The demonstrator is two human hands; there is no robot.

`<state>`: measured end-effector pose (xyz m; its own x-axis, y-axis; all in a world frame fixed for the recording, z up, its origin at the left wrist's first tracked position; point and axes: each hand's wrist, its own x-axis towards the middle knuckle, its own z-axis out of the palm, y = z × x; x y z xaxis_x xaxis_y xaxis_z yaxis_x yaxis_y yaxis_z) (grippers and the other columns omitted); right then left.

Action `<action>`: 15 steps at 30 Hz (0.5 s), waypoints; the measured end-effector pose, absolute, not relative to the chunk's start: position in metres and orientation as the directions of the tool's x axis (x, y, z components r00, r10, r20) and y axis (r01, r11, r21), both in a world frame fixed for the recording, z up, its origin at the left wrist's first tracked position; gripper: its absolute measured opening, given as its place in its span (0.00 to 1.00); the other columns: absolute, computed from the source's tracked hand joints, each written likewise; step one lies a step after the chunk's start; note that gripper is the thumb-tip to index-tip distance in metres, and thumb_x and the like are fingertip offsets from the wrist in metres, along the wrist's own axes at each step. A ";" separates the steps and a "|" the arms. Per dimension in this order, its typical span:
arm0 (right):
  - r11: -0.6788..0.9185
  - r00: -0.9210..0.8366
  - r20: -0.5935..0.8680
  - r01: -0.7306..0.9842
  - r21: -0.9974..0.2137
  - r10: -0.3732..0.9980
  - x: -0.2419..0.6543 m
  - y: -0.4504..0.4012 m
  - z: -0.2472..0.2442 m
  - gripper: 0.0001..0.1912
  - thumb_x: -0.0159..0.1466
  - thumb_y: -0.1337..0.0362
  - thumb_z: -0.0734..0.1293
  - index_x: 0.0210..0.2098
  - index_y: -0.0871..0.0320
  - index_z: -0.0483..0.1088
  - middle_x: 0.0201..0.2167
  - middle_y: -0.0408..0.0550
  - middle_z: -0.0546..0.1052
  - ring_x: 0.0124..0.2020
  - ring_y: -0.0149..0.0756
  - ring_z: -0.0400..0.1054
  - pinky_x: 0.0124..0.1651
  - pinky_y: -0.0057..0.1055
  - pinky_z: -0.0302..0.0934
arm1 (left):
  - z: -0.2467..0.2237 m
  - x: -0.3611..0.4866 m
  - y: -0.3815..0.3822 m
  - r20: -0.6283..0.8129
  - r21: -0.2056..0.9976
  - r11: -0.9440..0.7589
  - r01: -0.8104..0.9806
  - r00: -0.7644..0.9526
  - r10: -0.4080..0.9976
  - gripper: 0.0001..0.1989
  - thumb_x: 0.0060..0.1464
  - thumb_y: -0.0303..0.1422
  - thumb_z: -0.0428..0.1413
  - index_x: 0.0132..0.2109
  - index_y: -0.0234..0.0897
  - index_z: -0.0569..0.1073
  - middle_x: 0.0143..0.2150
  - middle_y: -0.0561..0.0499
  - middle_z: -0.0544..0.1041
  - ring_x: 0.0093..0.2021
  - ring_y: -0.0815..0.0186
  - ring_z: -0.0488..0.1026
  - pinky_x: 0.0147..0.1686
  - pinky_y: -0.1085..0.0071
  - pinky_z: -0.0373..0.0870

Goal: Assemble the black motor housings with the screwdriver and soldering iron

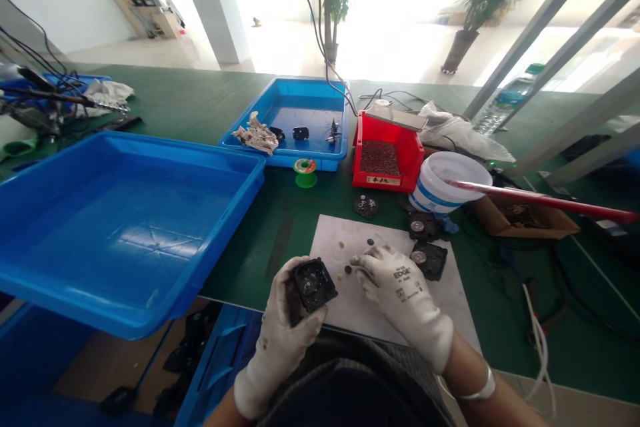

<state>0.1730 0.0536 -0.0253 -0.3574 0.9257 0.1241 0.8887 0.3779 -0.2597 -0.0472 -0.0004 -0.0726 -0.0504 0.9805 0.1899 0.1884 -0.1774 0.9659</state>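
My left hand (285,333), in a white work glove, is wrapped round a square black plastic housing (315,284), its open side tilted up toward me. Over the white sheet (327,230), my gloved right hand (400,290) has its thumb and fingertips drawn together; what is between them, if anything, is too small to tell. A small dark disc (348,269) lies right by those fingertips, and another dark disc (371,241) sits farther back. Two more black housings, a nearer one (430,261) and a farther one (424,227), each show a silvery round part.
A large blue tray (125,180) stands left, a second blue tray (300,159) behind. A red bin (413,167) of small brown pieces, a white bucket (440,183) with a red stick across it, and a green spool (305,177) stand beyond the sheet. A cardboard box (537,230) is right.
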 end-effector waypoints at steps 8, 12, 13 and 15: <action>0.399 -0.404 0.011 0.898 -0.185 0.915 0.159 0.061 -0.021 0.03 0.65 0.70 0.72 0.35 0.57 0.79 0.40 0.54 0.81 0.43 0.48 0.73 0.46 0.39 0.64 | -0.076 -0.049 -0.003 0.152 0.977 -0.143 0.158 -0.047 0.987 0.32 0.60 0.37 0.63 0.68 0.45 0.63 0.66 0.42 0.73 0.63 0.51 0.74 0.61 0.55 0.76; 0.381 -0.383 0.024 0.910 -0.163 0.924 0.160 0.046 -0.023 0.02 0.64 0.70 0.73 0.37 0.59 0.78 0.39 0.56 0.80 0.41 0.49 0.73 0.43 0.41 0.64 | -0.078 -0.050 -0.003 0.169 0.967 -0.156 0.201 -0.049 0.984 0.33 0.60 0.35 0.63 0.69 0.45 0.62 0.66 0.43 0.71 0.65 0.51 0.72 0.64 0.54 0.73; 0.391 -0.392 0.027 0.905 -0.167 0.920 0.162 0.041 -0.024 0.02 0.63 0.68 0.74 0.37 0.58 0.78 0.39 0.55 0.80 0.41 0.49 0.73 0.44 0.41 0.64 | -0.078 -0.051 -0.003 0.171 0.964 -0.157 0.214 -0.049 0.984 0.33 0.60 0.35 0.63 0.69 0.45 0.62 0.66 0.42 0.71 0.66 0.51 0.72 0.64 0.53 0.73; 0.421 -0.418 0.058 0.887 -0.188 0.907 0.168 0.034 -0.025 0.05 0.62 0.67 0.76 0.37 0.57 0.78 0.39 0.52 0.81 0.40 0.47 0.73 0.45 0.40 0.64 | -0.079 -0.051 -0.004 0.170 0.963 -0.155 0.223 -0.051 0.984 0.33 0.60 0.35 0.63 0.69 0.44 0.62 0.66 0.42 0.71 0.65 0.50 0.72 0.63 0.52 0.73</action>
<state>0.1678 0.0337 -0.0254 -0.4181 0.9066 0.0579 0.8872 0.4212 -0.1885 -0.0507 -0.0038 -0.0790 -0.0508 0.9842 0.1698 0.2225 -0.1546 0.9626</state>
